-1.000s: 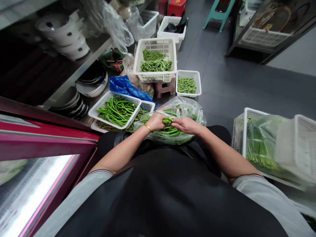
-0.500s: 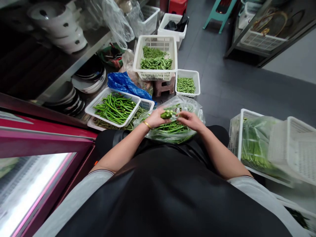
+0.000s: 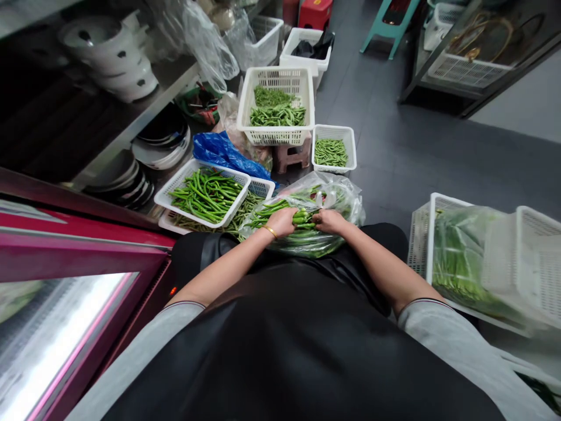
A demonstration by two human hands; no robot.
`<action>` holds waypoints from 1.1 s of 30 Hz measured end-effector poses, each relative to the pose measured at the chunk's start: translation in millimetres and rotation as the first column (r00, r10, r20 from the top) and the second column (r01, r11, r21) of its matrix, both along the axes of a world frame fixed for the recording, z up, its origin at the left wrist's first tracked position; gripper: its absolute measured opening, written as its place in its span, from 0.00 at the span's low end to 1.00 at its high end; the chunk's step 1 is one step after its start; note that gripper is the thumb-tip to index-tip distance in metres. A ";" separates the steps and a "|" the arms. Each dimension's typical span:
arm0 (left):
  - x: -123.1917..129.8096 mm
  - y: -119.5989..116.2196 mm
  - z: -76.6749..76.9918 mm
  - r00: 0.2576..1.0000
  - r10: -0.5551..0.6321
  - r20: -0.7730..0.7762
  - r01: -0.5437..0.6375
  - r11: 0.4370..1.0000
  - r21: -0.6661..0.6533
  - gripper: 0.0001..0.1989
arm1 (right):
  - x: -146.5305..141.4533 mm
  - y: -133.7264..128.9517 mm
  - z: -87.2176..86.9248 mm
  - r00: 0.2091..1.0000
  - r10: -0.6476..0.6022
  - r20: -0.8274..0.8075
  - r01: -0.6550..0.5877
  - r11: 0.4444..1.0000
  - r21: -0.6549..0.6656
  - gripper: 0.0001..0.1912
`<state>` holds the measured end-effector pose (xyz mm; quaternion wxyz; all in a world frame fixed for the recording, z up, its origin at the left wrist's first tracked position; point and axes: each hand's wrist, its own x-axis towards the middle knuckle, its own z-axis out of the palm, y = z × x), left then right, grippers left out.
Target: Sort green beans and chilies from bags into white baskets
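A clear plastic bag (image 3: pixel 348 196) full of long green chili peppers (image 3: pixel 302 244) lies open across my lap. My left hand (image 3: pixel 281 222), with a gold bangle at the wrist, is closed round a bunch of green chili peppers (image 3: pixel 302 217), their stem ends pointing right. Their thin ends stick out on its left side. My right hand (image 3: pixel 329 221) is closed at the stem ends of that bunch, fingers curled and partly hidden. Left of the bag, a white basket (image 3: pixel 164 199) of green chili peppers rests over another basket holding thin green pods.
A large white basket (image 3: pixel 276 135) with greens and pods stands on a small stool (image 3: pixel 293 156). Beside it sits a smaller basket (image 3: pixel 353 149) of cut green pieces. A fridge (image 3: pixel 100 248) is at left, shelving above it, and crates (image 3: pixel 432 234) with bagged greens at right.
Both hands have come down a little toward the bag. The left hand now shows more of the pepper bunch on both sides, and the right hand's fingers have closed at its stem ends.
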<state>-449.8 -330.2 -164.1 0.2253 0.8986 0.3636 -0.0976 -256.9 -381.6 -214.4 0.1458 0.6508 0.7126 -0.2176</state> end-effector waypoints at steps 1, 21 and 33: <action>1.5 -0.5 -7.2 1.000 -0.026 0.006 0.026 1.000 -0.010 0.15 | 1.0 -2.1 5.4 1.000 0.007 0.002 -0.007 1.000 0.029 0.16; -28.4 19.2 -10.4 0.974 -0.009 0.225 0.046 0.986 -0.159 0.10 | 1.6 13.3 28.9 0.919 -0.362 -0.159 0.344 0.930 -0.128 0.24; -26.8 16.9 -7.8 0.999 0.016 0.049 -0.013 0.998 -0.062 0.12 | 4.6 8.6 68.9 0.938 -0.336 0.092 0.317 0.933 0.172 0.21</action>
